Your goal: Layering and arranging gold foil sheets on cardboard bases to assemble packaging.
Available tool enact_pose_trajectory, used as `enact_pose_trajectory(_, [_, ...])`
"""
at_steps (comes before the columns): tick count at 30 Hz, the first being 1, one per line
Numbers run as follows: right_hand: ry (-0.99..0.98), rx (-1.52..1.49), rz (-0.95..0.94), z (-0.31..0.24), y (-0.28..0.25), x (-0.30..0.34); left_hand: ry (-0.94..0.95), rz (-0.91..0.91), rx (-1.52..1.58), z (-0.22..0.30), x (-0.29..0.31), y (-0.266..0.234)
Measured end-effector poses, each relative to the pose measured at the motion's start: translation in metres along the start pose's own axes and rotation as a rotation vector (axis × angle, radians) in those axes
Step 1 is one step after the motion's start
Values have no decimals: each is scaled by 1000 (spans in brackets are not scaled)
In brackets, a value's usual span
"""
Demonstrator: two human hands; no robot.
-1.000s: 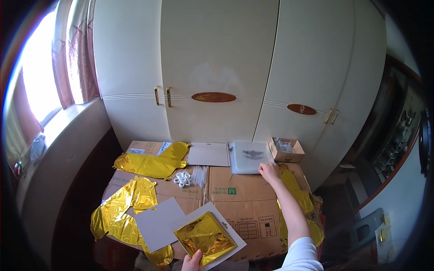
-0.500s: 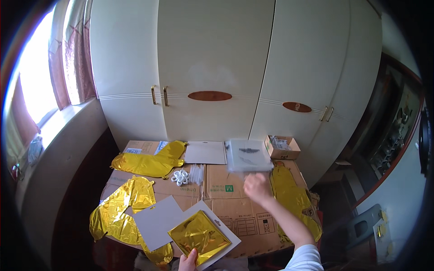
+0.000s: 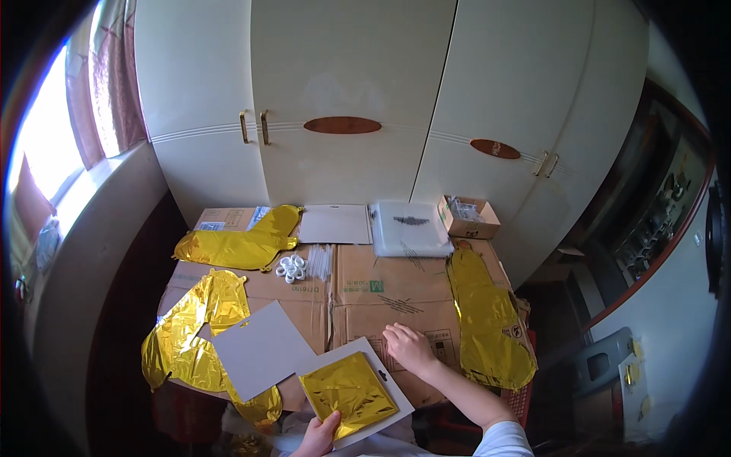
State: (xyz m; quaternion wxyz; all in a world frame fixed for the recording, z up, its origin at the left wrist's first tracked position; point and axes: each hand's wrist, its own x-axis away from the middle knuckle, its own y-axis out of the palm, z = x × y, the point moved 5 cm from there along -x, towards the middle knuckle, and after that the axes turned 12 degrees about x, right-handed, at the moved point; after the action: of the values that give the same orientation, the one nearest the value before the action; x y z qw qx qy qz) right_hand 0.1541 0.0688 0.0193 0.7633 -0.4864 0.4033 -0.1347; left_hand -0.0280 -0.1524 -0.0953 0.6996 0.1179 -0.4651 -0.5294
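Observation:
My left hand (image 3: 320, 434) is closed at the table's near edge, its thumb on a folded gold foil balloon (image 3: 350, 392). Beneath that lies a white card (image 3: 401, 404) with a hang hole, held along with it. To the right of these, my right hand (image 3: 410, 349) is closed above the cardboard. It pinches what looks like a clear plastic bag (image 3: 401, 305), visible mainly by its dark printed lines. Behind it sits a stack of clear bags (image 3: 411, 232). Left of the held card is another white card (image 3: 263, 350), partly over a flat gold foil balloon (image 3: 186, 335).
More gold foil balloons lie at the back left (image 3: 236, 247) and right (image 3: 491, 320). White ribbon rolls (image 3: 291, 268) sit beside clear straws (image 3: 320, 263). A stack of white cards (image 3: 335, 225) and a small box (image 3: 468, 221) stand along the back, before a tall cabinet (image 3: 343, 68).
My right hand has come back from the bag stack toward me, drawing a clear bag with it. The left hand still holds the folded balloon and card. The view has tilted down slightly.

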Motion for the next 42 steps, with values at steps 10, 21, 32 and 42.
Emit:
enact_pose_trajectory(10, [-4,-90,-4,0,-13,-3,-14,5,9,-4,-3,15])
enact_pose_trajectory(21, [58,-358,-62,-21,-38,6,118,31,107,20,13,53])
enact_pose_trajectory(32, [42,-352,-157,-34,-31,15,209,23,62,5,6,45])
enact_pose_trajectory(42, [-42,-182,-193,-35,-43,17,276,85,34,14,11,49])
